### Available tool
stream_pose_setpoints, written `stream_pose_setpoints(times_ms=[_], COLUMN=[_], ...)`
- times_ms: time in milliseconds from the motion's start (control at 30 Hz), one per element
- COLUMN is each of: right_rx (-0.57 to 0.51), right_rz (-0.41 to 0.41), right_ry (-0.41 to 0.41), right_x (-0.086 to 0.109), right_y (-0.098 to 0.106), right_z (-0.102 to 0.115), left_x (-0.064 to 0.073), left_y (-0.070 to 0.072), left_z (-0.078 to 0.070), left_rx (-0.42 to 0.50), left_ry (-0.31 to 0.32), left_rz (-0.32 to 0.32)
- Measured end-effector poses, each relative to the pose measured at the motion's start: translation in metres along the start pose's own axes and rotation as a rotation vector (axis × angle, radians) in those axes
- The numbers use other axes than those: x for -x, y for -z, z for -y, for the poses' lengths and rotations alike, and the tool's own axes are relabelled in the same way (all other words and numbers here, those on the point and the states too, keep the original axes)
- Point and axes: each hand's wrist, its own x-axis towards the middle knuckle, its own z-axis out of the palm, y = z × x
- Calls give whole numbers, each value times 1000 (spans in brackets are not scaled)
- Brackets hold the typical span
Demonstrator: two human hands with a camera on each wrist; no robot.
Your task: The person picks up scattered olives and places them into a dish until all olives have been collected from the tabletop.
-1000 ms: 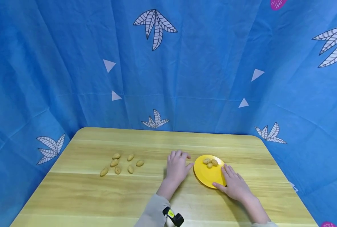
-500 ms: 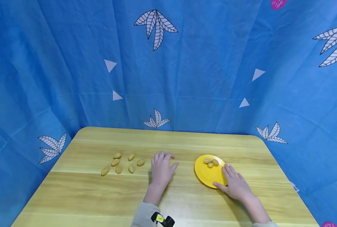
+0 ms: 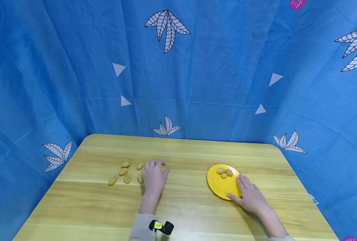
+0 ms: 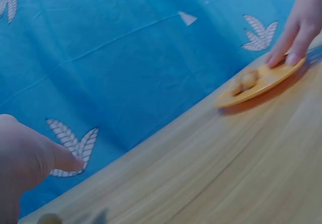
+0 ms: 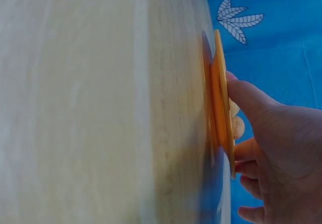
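Observation:
My left hand [image 3: 153, 177] is over the table at the right end of a loose group of tan, oval, nut-like pieces [image 3: 123, 171], fingers relaxed and holding nothing. It partly covers one piece [image 3: 140, 178] and hides another. In the left wrist view its thumb [image 4: 65, 158] sticks out above a tan piece [image 4: 50, 218] at the bottom edge. On the right, my right hand [image 3: 250, 198] rests on the rim of a round yellow plate [image 3: 219, 189] with extended fingers. Three tan pieces [image 3: 224, 175] lie together toward the plate's far side.
The wooden table [image 3: 178, 214] has rounded far corners. A blue curtain [image 3: 214, 67] printed with white leaves and triangles hangs behind it and at both sides. Bare wood lies between the left hand and the plate.
My left hand has moved left, from beside the plate to the group of tan pieces, and now covers the rightmost ones. The right hand and plate stay in place.

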Motion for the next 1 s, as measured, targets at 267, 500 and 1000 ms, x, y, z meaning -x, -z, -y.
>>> stream_pose_setpoints(times_ms=[267, 500, 1000], right_rx=[-11, -2, 2], right_rz=[5, 3, 13], right_ry=[-3, -9, -7], right_x=[3, 0, 0], right_y=[-2, 0, 1], right_z=[2, 0, 1], left_x=[-4, -6, -2], left_y=[16, 23, 15], left_z=[29, 43, 47], left_rx=[-27, -63, -132], left_ry=[100, 153, 145], left_rz=[25, 96, 105])
